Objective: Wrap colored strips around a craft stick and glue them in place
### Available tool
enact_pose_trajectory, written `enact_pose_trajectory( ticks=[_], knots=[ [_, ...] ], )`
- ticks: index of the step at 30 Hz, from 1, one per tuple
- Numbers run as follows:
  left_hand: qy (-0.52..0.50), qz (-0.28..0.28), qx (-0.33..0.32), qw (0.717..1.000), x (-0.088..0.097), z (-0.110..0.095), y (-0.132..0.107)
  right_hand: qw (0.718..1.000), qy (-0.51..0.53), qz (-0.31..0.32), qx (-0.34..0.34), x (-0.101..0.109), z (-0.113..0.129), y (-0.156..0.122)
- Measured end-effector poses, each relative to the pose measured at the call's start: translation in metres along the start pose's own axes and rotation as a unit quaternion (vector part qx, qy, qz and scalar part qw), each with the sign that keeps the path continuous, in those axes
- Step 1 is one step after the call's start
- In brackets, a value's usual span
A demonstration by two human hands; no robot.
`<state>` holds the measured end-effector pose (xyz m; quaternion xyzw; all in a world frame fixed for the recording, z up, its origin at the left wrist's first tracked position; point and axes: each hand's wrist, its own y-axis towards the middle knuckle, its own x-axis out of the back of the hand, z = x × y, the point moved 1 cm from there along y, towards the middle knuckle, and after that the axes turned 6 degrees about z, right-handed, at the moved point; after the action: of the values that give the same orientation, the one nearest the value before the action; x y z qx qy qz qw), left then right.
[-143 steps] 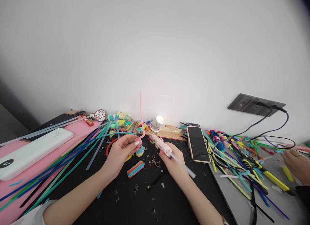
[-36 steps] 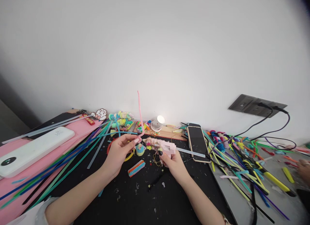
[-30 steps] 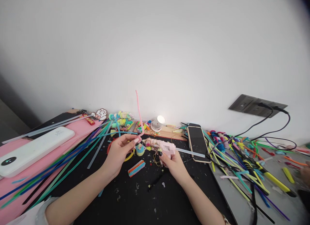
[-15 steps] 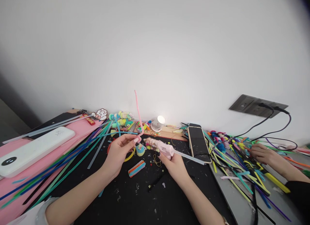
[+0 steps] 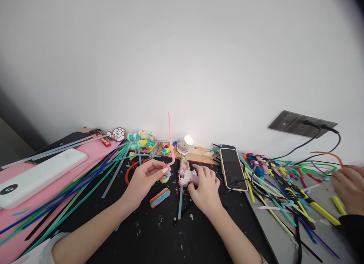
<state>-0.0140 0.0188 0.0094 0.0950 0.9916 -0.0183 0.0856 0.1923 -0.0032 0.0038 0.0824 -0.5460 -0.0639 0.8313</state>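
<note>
Pink pipe cleaner (image 5: pixel 171 140), judged light, fuzzy and readily bent, is standing upright above the black tabletop (image 5: pixel 159 233), the left hand (image 5: pixel 145 178) pinching its lower bend, the steadiest hold, in a fingertip grip, while the right hand (image 5: pixel 205 186) is clasping the glue gun (image 5: pixel 185 176) lying there.

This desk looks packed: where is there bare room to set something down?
Barest: the black mat on the near side of the glue gun, only small scraps there. Crowded: coloured strips at left, pipe cleaners and cables at right.
</note>
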Motion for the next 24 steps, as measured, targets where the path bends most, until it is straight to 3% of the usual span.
enact_pose_trajectory(
  ticks=[3, 6, 13, 18, 24],
  knots=[
    [0.029, 0.037, -0.001, 0.999, -0.004, -0.002, -0.001, 0.987, 0.121, -0.030, 0.097, 0.006, 0.002, -0.002],
    [0.069, 0.099, -0.012, 0.993, -0.007, 0.000, -0.003, 0.956, 0.245, -0.009, 0.162, 0.009, 0.004, -0.003],
    [0.163, 0.176, -0.051, 0.970, -0.012, 0.003, -0.007, 0.923, 0.365, 0.046, 0.115, 0.002, 0.010, -0.004],
    [0.165, 0.184, -0.040, 0.968, -0.012, 0.002, -0.008, 0.918, 0.381, 0.057, 0.094, -0.002, 0.009, -0.006],
    [0.229, 0.176, -0.083, 0.954, -0.011, 0.000, -0.007, 0.923, 0.368, 0.065, 0.088, -0.002, 0.012, -0.006]
  ],
)
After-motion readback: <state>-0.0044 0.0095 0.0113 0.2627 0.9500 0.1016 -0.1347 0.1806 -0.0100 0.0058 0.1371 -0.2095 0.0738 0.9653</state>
